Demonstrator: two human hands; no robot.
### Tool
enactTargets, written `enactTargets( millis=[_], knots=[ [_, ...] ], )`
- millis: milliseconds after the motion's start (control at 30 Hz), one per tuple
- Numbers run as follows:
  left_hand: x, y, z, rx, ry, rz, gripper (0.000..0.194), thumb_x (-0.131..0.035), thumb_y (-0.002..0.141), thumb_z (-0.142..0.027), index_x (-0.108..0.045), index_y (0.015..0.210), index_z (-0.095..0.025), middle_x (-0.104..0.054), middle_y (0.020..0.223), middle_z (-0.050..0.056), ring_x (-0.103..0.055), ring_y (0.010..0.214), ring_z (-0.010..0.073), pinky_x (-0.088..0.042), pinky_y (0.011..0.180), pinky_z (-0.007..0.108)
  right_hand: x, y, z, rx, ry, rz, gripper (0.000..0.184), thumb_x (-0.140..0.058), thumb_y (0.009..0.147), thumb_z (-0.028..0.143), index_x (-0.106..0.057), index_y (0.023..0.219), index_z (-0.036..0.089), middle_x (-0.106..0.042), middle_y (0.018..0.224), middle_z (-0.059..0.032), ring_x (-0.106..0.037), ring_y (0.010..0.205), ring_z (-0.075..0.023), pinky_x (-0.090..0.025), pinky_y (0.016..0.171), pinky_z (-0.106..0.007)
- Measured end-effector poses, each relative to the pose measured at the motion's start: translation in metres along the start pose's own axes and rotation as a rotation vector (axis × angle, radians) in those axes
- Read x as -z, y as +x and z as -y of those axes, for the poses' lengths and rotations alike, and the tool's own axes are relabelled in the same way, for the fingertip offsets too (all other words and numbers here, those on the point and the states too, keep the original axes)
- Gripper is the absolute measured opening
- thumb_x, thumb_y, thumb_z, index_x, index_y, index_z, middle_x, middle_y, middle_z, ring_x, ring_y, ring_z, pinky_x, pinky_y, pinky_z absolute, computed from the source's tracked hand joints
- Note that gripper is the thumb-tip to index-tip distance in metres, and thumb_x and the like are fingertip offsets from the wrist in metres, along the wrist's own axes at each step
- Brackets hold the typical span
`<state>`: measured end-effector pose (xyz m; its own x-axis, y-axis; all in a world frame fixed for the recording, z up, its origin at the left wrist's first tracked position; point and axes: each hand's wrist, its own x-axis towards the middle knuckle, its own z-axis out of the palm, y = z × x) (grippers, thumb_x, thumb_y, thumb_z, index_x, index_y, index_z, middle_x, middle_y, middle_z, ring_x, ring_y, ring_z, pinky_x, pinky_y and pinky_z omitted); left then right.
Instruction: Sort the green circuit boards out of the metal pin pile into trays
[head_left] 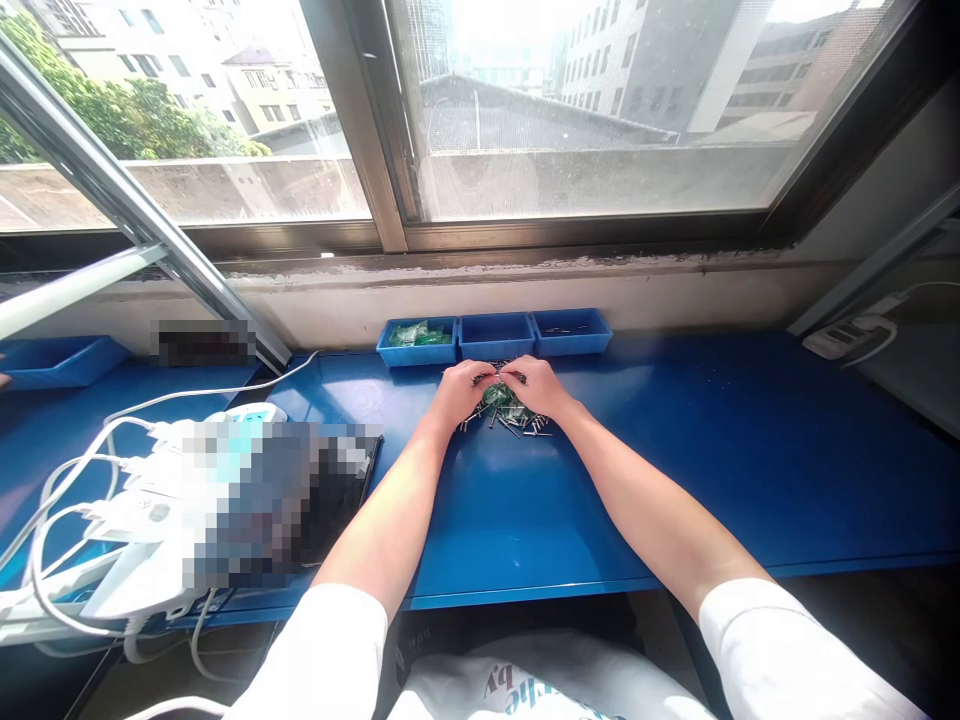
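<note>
My left hand and my right hand meet over the middle of the blue table, fingertips pinched together. Whatever lies between the fingers is too small to make out. Right beneath them spreads a pile of thin metal screws or pins, mixed with green plastic packets. Behind the hands three blue bins stand in a row. The left bin contains green packets, the right bin a few thin dark pieces. My hands partly hide the front of the middle bin.
White plugs and cables crowd the table's left side, beside a blurred-out dark flat object. Another blue bin sits far left, near a metal frame post. A white power strip lies at the far right, and a window runs along the back.
</note>
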<state>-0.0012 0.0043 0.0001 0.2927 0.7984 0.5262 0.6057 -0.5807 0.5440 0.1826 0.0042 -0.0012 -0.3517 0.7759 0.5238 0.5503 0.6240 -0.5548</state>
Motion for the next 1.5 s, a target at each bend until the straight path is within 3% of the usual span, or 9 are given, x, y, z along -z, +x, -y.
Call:
enactTargets(
  millis=[267, 433, 667, 833, 1000, 1167, 1333, 1433, 1500],
  knots=[
    [0.001, 0.000, 0.000, 0.014, -0.014, -0.032, 0.016, -0.058, 0.084, -0.024, -0.070, 0.094, -0.021, -0.071, 0.095, 0.003, -0.066, 0.089, 0.0171, -0.053, 0.085, 0.030, 0.001, 0.001, 0.000, -0.034, -0.026, -0.040, 0.018, -0.046, 0.091, 0.023, -0.063, 0.086, 0.018, -0.064, 0.084, -0.0051, -0.057, 0.084, -0.0202, -0.046, 0.075, -0.032],
    [0.001, 0.001, 0.001, 0.044, 0.019, -0.020, 0.021, -0.051, 0.087, -0.021, -0.071, 0.092, -0.021, -0.072, 0.093, 0.003, -0.067, 0.088, 0.0168, -0.053, 0.085, 0.031, 0.002, 0.000, 0.004, -0.061, 0.118, -0.063, 0.023, -0.050, 0.091, 0.034, -0.063, 0.101, 0.018, -0.066, 0.091, -0.0049, -0.061, 0.081, -0.0188, -0.049, 0.070, -0.030],
    [0.001, 0.001, -0.002, 0.047, 0.030, -0.032, 0.021, -0.056, 0.087, -0.030, -0.069, 0.101, -0.022, -0.071, 0.101, 0.004, -0.065, 0.094, 0.0180, -0.052, 0.089, 0.031, 0.003, -0.002, 0.008, -0.115, 0.178, -0.133, 0.020, -0.059, 0.083, 0.035, -0.070, 0.092, 0.020, -0.069, 0.087, -0.0035, -0.064, 0.078, -0.0190, -0.050, 0.064, -0.028],
    [0.004, 0.001, -0.001, 0.077, 0.071, -0.099, 0.028, -0.056, 0.087, -0.033, -0.066, 0.109, -0.019, -0.068, 0.109, 0.007, -0.062, 0.104, 0.0199, -0.048, 0.096, 0.034, 0.009, 0.002, 0.000, -0.155, 0.079, -0.321, 0.022, -0.053, 0.083, 0.025, -0.068, 0.097, 0.019, -0.068, 0.098, -0.0044, -0.062, 0.094, -0.0210, -0.051, 0.080, -0.033],
    [0.003, 0.001, 0.005, 0.103, 0.117, -0.092, 0.025, -0.054, 0.087, -0.028, -0.066, 0.107, -0.019, -0.068, 0.108, 0.007, -0.061, 0.104, 0.0210, -0.048, 0.094, 0.036, 0.016, 0.006, -0.011, -0.247, -0.156, -0.432, 0.037, -0.051, 0.079, 0.021, -0.062, 0.114, 0.018, -0.065, 0.108, -0.0079, -0.051, 0.109, -0.0269, -0.039, 0.098, -0.046],
    [0.003, 0.000, 0.006, 0.101, 0.128, -0.059, 0.024, -0.053, 0.086, -0.027, -0.066, 0.105, -0.019, -0.068, 0.107, 0.007, -0.061, 0.103, 0.0217, -0.049, 0.093, 0.036, 0.018, 0.005, -0.020, -0.367, -0.307, -0.391, 0.055, -0.054, 0.077, 0.025, -0.049, 0.131, 0.016, -0.057, 0.121, -0.0122, -0.041, 0.104, -0.0324, -0.037, 0.092, -0.053],
    [0.002, -0.001, 0.006, 0.102, 0.151, -0.013, 0.026, -0.052, 0.087, -0.028, -0.066, 0.107, -0.020, -0.067, 0.109, 0.005, -0.060, 0.105, 0.0212, -0.048, 0.094, 0.035, 0.017, 0.003, -0.027, -0.442, -0.398, -0.230, 0.068, -0.060, 0.076, 0.032, -0.038, 0.141, 0.023, -0.030, 0.147, -0.0107, -0.037, 0.107, -0.0353, -0.039, 0.086, -0.054],
    [0.001, -0.002, 0.007, 0.101, 0.170, 0.005, 0.027, -0.051, 0.088, -0.029, -0.065, 0.109, -0.021, -0.067, 0.110, 0.005, -0.060, 0.106, 0.0211, -0.048, 0.094, 0.035, 0.014, 0.002, -0.027, -0.394, -0.406, -0.214, 0.065, -0.061, 0.078, 0.032, -0.042, 0.139, 0.025, -0.024, 0.149, -0.0092, -0.036, 0.111, -0.0358, -0.039, 0.089, -0.054],
    [0.001, -0.002, 0.007, 0.102, 0.175, 0.017, 0.027, -0.051, 0.088, -0.029, -0.064, 0.110, -0.021, -0.067, 0.111, 0.005, -0.060, 0.106, 0.0213, -0.048, 0.094, 0.035, 0.012, 0.002, -0.026, -0.321, -0.390, -0.233, 0.054, -0.060, 0.079, 0.030, -0.051, 0.133, 0.024, -0.031, 0.145, -0.0093, -0.035, 0.114, -0.0347, -0.038, 0.093, -0.052]
  ],
)
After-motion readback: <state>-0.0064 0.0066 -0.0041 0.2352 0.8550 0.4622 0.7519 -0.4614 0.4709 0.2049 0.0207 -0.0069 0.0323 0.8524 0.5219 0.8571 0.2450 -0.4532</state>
